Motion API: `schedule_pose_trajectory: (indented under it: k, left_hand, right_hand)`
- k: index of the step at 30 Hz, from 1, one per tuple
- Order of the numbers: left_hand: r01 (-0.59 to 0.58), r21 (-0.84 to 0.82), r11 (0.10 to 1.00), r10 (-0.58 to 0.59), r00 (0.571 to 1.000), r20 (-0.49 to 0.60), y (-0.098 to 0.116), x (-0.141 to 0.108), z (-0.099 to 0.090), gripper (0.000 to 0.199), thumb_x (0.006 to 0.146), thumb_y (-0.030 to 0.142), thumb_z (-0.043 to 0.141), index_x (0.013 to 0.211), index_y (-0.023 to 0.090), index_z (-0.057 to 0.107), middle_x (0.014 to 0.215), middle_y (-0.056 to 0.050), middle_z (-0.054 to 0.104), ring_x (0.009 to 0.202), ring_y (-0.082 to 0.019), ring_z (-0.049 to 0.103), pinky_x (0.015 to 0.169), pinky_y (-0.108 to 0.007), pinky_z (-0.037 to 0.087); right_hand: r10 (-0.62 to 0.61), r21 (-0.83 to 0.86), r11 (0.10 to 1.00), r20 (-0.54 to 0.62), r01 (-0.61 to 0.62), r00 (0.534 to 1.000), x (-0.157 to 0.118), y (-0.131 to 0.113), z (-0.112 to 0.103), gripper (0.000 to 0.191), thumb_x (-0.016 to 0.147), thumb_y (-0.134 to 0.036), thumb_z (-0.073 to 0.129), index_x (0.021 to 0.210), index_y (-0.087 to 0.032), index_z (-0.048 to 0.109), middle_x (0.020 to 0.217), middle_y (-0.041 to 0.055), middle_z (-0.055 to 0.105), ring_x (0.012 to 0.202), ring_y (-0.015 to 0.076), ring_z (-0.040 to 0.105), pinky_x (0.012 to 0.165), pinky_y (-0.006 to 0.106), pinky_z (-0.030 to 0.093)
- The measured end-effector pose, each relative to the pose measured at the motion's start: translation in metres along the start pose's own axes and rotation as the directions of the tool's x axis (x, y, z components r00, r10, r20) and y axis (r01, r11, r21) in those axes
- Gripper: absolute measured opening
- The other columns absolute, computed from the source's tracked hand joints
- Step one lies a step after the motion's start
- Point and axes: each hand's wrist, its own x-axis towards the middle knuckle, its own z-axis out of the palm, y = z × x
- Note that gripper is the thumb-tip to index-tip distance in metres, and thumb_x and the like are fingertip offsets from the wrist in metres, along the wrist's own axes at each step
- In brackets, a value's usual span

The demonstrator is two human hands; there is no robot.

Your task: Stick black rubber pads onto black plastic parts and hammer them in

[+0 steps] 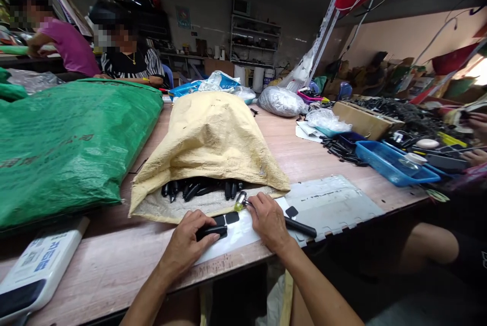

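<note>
My left hand [190, 237] is closed round a short black rounded piece [217, 231] at the table's front edge; its exact kind is unclear. My right hand [268, 219] grips a small hammer, its metal and yellowish head [241, 200] showing past my fingers and its black handle [301, 226] sticking out to the right. Under both hands lies a white sheet [243, 234] with flat black squares [232, 217] on it. Just beyond, a yellow woven sack [216, 138] lies with its mouth towards me, and several black tapered pieces [193, 190] show inside.
A large green sack [76, 143] covers the left side, with a white box [41, 265] before it. A grey mat [335, 202] lies to the right. Further right are a blue tray [391, 164] and heaped black parts [411, 115]. Other people sit left and right.
</note>
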Motion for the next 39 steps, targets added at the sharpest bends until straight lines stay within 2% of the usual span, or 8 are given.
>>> schedule_pose_trajectory:
  k: [5,12,16,21,26,32,36,39]
  left_hand:
    - [0.015,-0.019,1.000,-0.016,1.000,-0.026,0.008,-0.003,-0.001,0.014,0.077,0.026,0.077,0.090,0.022,0.074,0.086,-0.003,0.065,0.092,-0.023,0.055,0.084,-0.035,0.041]
    - [0.030,-0.056,0.998,-0.033,0.998,-0.058,0.010,-0.006,0.002,0.018,0.073,0.020,0.080,0.090,0.023,0.075,0.085,-0.002,0.063,0.093,-0.022,0.054,0.084,-0.033,0.041]
    - [0.021,-0.061,0.998,-0.026,0.997,-0.070,0.007,-0.006,0.003,0.017,0.072,0.019,0.081,0.088,0.022,0.075,0.083,-0.002,0.061,0.091,-0.021,0.054,0.082,-0.033,0.040]
    - [0.029,-0.079,0.996,-0.034,0.998,-0.055,0.008,-0.005,0.002,0.013,0.074,0.020,0.081,0.086,0.022,0.075,0.084,-0.001,0.061,0.091,-0.021,0.053,0.083,-0.033,0.040]
    - [0.035,-0.067,0.997,-0.038,0.998,-0.047,0.009,-0.005,0.001,0.006,0.075,0.019,0.078,0.079,0.022,0.074,0.081,-0.001,0.059,0.089,-0.021,0.053,0.081,-0.033,0.040]
    - [0.045,-0.061,0.997,-0.047,0.998,-0.037,0.006,-0.005,0.002,0.011,0.077,0.023,0.074,0.088,0.023,0.075,0.085,-0.003,0.063,0.092,-0.023,0.055,0.084,-0.036,0.041]
    - [0.035,-0.042,0.999,-0.036,0.999,-0.033,0.004,-0.003,0.002,0.011,0.078,0.027,0.072,0.087,0.023,0.075,0.085,-0.004,0.063,0.091,-0.024,0.055,0.083,-0.037,0.042]
    - [0.040,-0.019,0.999,-0.040,0.999,-0.013,0.003,-0.002,0.002,0.010,0.078,0.028,0.071,0.087,0.024,0.074,0.085,-0.004,0.064,0.092,-0.025,0.055,0.083,-0.038,0.042]
  right_hand:
    - [-0.023,0.268,0.962,-0.111,0.052,0.994,-0.003,-0.013,-0.015,0.019,0.099,-0.026,0.048,0.110,-0.021,0.063,0.098,0.0068,0.063,0.096,0.0213,0.058,0.086,0.034,0.045]
    - [-0.094,0.578,0.812,-0.003,0.079,0.996,-0.014,-0.044,-0.023,0.022,0.098,-0.023,0.050,0.115,-0.024,0.063,0.105,0.0051,0.069,0.098,0.0190,0.064,0.085,0.033,0.050]
    - [-0.149,0.559,0.821,0.012,0.117,0.989,-0.017,-0.052,-0.023,0.023,0.097,-0.020,0.050,0.116,-0.025,0.063,0.106,0.0046,0.069,0.098,0.0185,0.065,0.085,0.033,0.051]
    - [-0.155,0.502,0.845,-0.101,0.185,0.983,-0.019,-0.061,-0.028,0.027,0.098,-0.019,0.050,0.122,-0.025,0.061,0.101,0.0059,0.067,0.094,0.0188,0.063,0.082,0.032,0.051]
    - [-0.190,0.378,0.910,0.017,0.169,0.982,-0.022,-0.065,-0.027,0.025,0.097,-0.019,0.049,0.116,-0.024,0.065,0.089,0.0045,0.064,0.082,0.0177,0.062,0.074,0.029,0.050]
    - [-0.120,0.367,0.920,-0.064,0.135,0.991,-0.024,-0.058,-0.034,0.028,0.099,-0.020,0.046,0.122,-0.024,0.063,0.094,0.0059,0.065,0.089,0.0192,0.061,0.079,0.030,0.049]
    - [-0.115,0.329,0.939,0.032,0.098,0.993,-0.025,-0.054,-0.036,0.025,0.096,-0.020,0.050,0.113,-0.027,0.066,0.089,0.0039,0.065,0.082,0.0179,0.061,0.073,0.029,0.048]
    - [-0.095,0.327,0.941,0.014,0.085,0.995,-0.018,-0.046,-0.036,0.024,0.094,-0.020,0.052,0.112,-0.027,0.066,0.092,0.0035,0.066,0.087,0.0178,0.061,0.078,0.028,0.048]
